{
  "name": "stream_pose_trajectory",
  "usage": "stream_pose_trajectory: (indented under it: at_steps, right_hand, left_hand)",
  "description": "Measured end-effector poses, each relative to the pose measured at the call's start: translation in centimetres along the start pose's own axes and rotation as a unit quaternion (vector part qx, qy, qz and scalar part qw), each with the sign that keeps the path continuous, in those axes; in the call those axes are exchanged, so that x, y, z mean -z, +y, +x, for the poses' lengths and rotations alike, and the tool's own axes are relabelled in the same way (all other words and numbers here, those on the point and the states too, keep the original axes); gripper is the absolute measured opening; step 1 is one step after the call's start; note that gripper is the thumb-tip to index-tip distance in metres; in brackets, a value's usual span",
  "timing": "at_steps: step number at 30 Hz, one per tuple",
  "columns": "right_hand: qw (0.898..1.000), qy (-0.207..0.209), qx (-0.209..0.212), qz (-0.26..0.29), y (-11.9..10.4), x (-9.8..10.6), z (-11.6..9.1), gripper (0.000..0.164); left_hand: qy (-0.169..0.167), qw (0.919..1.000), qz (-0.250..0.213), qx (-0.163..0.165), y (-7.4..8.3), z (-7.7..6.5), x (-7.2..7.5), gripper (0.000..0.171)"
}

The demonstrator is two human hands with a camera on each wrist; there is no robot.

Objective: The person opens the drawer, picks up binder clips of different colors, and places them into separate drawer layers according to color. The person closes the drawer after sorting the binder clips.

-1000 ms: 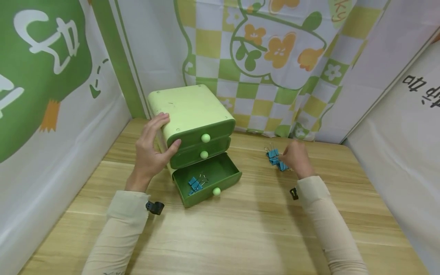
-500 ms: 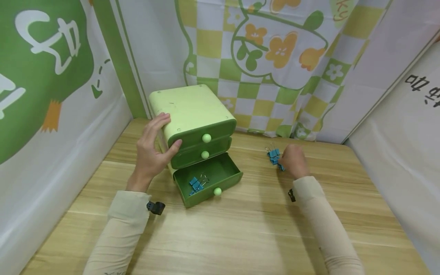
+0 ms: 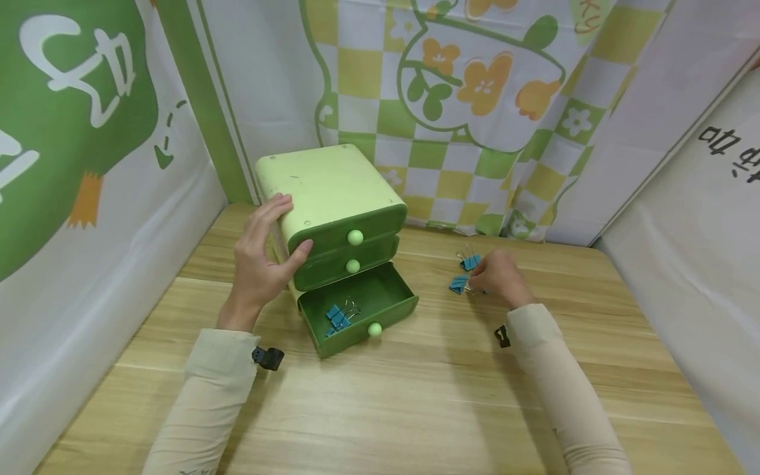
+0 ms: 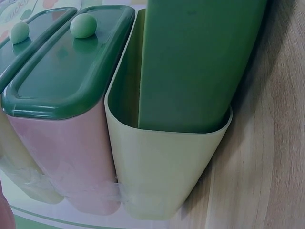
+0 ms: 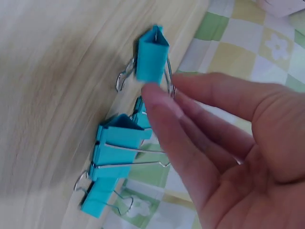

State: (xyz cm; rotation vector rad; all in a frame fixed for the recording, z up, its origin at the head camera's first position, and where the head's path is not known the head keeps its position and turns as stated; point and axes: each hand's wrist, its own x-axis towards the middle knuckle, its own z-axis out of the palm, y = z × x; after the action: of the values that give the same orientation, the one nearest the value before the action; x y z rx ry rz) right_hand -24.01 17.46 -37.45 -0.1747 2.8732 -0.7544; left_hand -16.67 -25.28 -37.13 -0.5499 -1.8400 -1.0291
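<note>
My left hand (image 3: pixel 261 264) rests on the side of a light green cabinet (image 3: pixel 332 185) with dark green drawers, fingertips on its top edge and thumb at its front. The bottom drawer (image 3: pixel 398 311) is pulled out and holds blue binder clips (image 3: pixel 338 316). To the right of the cabinet, my right hand (image 3: pixel 501 277) pinches the wire handle of a blue binder clip (image 5: pixel 152 59) between thumb and fingers. More binder clips (image 5: pixel 119 148) lie beside it, partly hidden by the fingers in the head view.
A wooden table (image 3: pixel 380 409) carries everything. Printed curtains (image 3: pixel 439 171) hang behind, with white and green panels at both sides. The left wrist view shows the cabinet's pink middle section (image 4: pixel 71 157) and the open drawer's green wall (image 4: pixel 190 62).
My right hand has shifted slightly left, bringing one binder clip out from the cluster toward the cabinet. The left hand and the drawers have stayed put.
</note>
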Motion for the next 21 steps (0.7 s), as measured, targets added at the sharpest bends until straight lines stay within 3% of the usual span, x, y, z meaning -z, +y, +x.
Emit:
stream_pose_trajectory:
  at_steps: [4,6,11,21]
  right_hand:
    - [0.997,-0.051,0.004,0.056,-0.3,-0.2,0.0,0.024]
    - [0.99,-0.085,-0.001,0.111,-0.4,-0.4,0.0,0.025]
    - [0.958,-0.167,-0.012,0.232,-0.1,-1.1,0.4,0.027]
    - [0.907,-0.242,-0.03,0.343,0.0,-1.9,1.3,0.038]
  left_hand:
    - [-0.001,1.0,0.004,-0.002,0.0,0.0,0.0,0.063]
    - [-0.001,1.0,0.003,-0.002,0.0,0.0,0.0,0.063]
    - [-0.001,1.0,-0.002,-0.001,-0.1,0.0,0.0,0.063]
    - [-0.004,1.0,0.005,-0.006,-0.1,-0.1,0.2,0.064]
